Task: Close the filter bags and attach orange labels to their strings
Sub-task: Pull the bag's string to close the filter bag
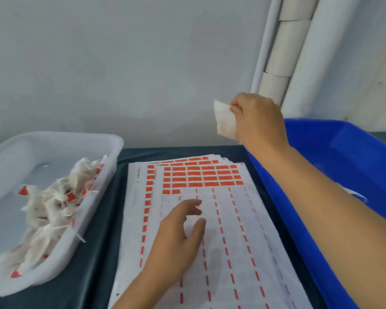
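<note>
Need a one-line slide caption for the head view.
Right hand lifts a filter bag above the blue bin; left hand reaches over the label sheets.

You have two tubs on the tabletop (98, 253): one white tub (94, 197) left of the label sheets (221, 230), one blue tub (321, 152) right of them. One filter bag (224, 118) is up in your right hand (254, 117). The finished bags (51, 210) in the white tub and the stacked sheets are too many and too overlapped to count.

Right grip (257, 118) pinched, left (178, 233) loose.
</note>
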A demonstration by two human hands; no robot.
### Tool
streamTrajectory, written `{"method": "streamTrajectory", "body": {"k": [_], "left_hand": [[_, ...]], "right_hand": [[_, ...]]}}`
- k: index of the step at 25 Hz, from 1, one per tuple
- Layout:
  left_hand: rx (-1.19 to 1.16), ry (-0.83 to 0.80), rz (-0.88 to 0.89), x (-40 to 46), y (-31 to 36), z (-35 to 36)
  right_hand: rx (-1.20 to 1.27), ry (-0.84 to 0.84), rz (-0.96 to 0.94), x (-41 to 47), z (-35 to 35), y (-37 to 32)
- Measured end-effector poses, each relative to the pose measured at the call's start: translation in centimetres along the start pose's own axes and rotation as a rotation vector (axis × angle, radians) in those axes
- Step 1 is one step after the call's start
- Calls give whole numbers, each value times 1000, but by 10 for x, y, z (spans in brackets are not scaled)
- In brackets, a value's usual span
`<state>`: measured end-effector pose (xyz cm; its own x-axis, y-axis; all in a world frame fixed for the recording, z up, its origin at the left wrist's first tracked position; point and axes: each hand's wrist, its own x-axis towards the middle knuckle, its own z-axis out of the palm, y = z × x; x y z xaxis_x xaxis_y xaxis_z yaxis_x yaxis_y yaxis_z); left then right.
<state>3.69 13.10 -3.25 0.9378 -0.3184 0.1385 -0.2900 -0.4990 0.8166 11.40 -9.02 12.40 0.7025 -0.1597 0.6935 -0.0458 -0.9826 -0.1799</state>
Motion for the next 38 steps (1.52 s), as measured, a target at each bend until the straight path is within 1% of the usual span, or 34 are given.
{"method": "streamTrajectory", "body": {"k": [2,4,5,7,9,12,14,16,19,25,30,33,35,38], "left_hand": [[-114,140,-24,8,-7,-19],[-177,245,-42,15,-20,-37],[-200,268,-50,17,-28,-44],[-263,258,-82,21,-41,-51],[-258,229,-108,25,-52,-53],[-227,225,-100,31,-63,-49],[-246,244,-91,32,-65,-45],[-274,256,-94,32,-63,-42],[-334,243,-81,30,-60,-40],[-493,117,-60,26,-52,-41],[-551,24,-61,27,-54,-41],[-601,-6,-106,28,-54,-40],[-568,-45,-113,29,-50,-40],[-406,-73,-79,29,-50,-39]], "right_hand": [[193,-109,-39,-15,15,-35],[358,-267,-60,-38,34,-66],[415,-355,-71,-51,45,-78],[467,-526,-98,-81,65,-94],[501,-599,-93,-108,82,-99],[620,-527,31,-135,93,-93],[712,-462,138,-146,96,-89],[785,-416,196,-153,97,-84],[829,-365,222,-163,95,-78],[866,-235,286,-174,96,-77],[840,-169,264,-178,95,-79],[797,-127,247,-180,95,-80],[748,-106,229,-180,97,-78],[682,-56,219,-180,98,-75]]}}
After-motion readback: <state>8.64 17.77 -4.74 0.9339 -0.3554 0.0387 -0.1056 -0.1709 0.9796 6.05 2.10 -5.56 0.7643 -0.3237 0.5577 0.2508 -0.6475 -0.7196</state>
